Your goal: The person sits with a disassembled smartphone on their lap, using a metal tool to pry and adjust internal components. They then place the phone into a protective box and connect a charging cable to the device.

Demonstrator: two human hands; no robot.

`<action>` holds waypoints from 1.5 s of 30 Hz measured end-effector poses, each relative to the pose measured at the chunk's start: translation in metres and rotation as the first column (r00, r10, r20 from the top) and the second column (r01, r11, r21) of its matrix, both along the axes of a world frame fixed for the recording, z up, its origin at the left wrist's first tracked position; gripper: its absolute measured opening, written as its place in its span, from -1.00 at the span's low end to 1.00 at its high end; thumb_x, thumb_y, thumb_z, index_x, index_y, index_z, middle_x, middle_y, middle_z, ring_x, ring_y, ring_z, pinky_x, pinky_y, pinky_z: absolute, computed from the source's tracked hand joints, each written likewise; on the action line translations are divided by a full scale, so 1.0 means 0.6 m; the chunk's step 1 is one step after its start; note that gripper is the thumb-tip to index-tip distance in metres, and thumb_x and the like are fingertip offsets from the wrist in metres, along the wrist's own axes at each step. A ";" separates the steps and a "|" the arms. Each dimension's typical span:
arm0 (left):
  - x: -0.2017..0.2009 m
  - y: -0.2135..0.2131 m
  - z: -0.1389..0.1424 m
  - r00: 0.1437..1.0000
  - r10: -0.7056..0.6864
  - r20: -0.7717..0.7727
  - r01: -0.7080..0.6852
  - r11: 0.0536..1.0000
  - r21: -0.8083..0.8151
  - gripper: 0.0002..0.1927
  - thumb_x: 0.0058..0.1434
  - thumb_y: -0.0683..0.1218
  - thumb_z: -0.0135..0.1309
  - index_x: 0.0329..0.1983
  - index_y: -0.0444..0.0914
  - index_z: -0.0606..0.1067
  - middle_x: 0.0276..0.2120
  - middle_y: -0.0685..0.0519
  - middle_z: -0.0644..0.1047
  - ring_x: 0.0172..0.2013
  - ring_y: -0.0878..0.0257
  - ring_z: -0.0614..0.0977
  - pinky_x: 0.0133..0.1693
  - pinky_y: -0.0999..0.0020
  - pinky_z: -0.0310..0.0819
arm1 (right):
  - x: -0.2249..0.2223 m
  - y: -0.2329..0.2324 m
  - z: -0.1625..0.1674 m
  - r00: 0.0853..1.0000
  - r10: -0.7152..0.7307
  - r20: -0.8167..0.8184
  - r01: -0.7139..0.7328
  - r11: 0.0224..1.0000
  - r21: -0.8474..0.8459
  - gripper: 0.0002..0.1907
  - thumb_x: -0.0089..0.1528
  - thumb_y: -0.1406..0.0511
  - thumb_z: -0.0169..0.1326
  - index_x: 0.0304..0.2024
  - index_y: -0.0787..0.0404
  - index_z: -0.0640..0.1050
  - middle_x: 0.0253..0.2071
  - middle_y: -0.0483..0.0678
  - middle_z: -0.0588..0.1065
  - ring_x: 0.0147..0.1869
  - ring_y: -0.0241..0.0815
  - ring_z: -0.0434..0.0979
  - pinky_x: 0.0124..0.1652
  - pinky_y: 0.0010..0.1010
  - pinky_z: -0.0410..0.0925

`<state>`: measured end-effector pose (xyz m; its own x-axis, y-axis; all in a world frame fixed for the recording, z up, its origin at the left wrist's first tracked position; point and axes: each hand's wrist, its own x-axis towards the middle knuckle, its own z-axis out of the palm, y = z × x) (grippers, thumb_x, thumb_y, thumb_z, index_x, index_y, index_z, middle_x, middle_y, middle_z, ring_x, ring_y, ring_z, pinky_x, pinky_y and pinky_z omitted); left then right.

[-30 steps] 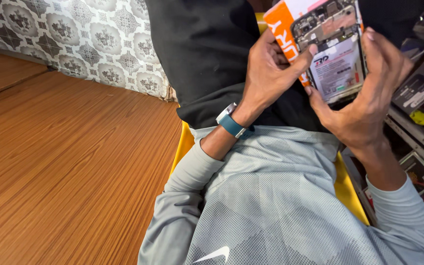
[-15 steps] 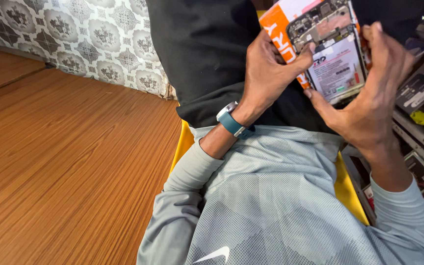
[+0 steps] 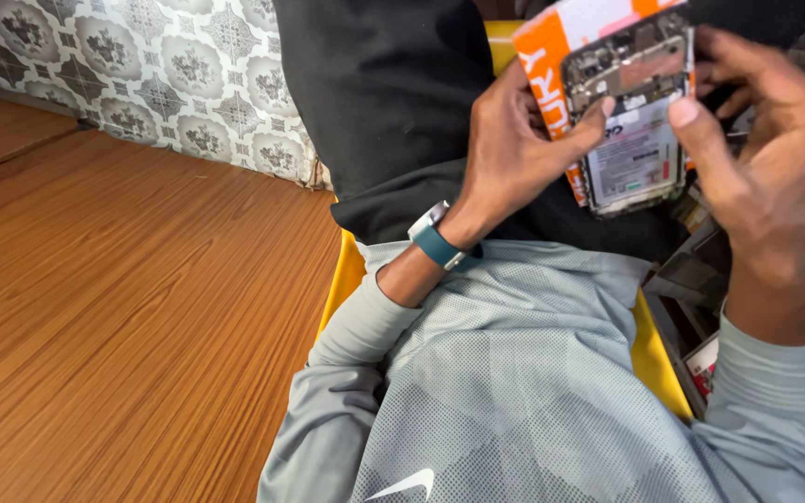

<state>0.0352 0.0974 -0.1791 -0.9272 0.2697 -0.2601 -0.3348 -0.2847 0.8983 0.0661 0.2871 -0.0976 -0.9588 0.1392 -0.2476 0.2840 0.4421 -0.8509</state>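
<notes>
The opened phone (image 3: 635, 112), back cover already off with battery and board bare, sits at one o'clock over an orange-and-white box (image 3: 561, 56), the left hand (image 3: 514, 149) and right hand (image 3: 765, 158) clamped on its edges, nothing yet lifted out.

Glossy wood-grain floor (image 3: 123, 317), matt mesh cloth shirt (image 3: 523, 373), opened phone (image 3: 633, 121) with bare metal parts, glossy label

- grey mesh long-sleeve shirt (image 3: 514, 373), white logo low on chest
- teal-strap wristwatch (image 3: 435, 237) on left wrist
- black trousers (image 3: 393, 102)
</notes>
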 end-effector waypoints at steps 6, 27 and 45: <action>0.002 0.002 0.027 1.000 -0.024 -0.004 0.024 0.990 -0.136 -0.55 0.25 -0.21 0.32 0.12 -0.43 0.41 -0.24 -0.04 0.67 -0.25 0.37 0.72 -0.14 0.47 0.71 | -0.009 -0.009 0.000 0.994 -0.079 0.070 0.085 0.993 -0.083 -0.78 0.40 0.40 0.26 0.01 0.44 0.57 -0.15 -0.05 0.58 -0.18 -0.43 0.47 -0.12 -0.67 0.30; -0.001 0.018 0.036 0.998 0.064 0.009 -0.059 0.960 -0.275 -0.28 0.13 -0.12 0.38 0.28 -0.38 0.29 -0.03 -0.07 0.63 -0.03 0.26 0.70 0.12 0.36 0.64 | -0.024 -0.027 0.012 0.995 -0.066 0.074 0.067 0.998 -0.016 -0.81 0.41 0.37 0.24 0.02 0.38 0.62 -0.20 -0.11 0.56 -0.30 -0.46 0.40 -0.24 -0.66 0.23; -0.001 0.013 0.033 0.999 0.027 0.044 -0.007 0.914 -0.405 -0.30 0.09 -0.11 0.41 0.23 -0.37 0.34 -0.10 -0.04 0.65 -0.12 0.28 0.72 -0.01 0.37 0.66 | -0.046 -0.052 0.015 0.991 -0.096 0.093 0.105 0.990 -0.090 -0.89 0.36 0.42 0.21 -0.08 0.34 0.61 -0.19 -0.14 0.59 -0.25 -0.48 0.46 -0.17 -0.66 0.32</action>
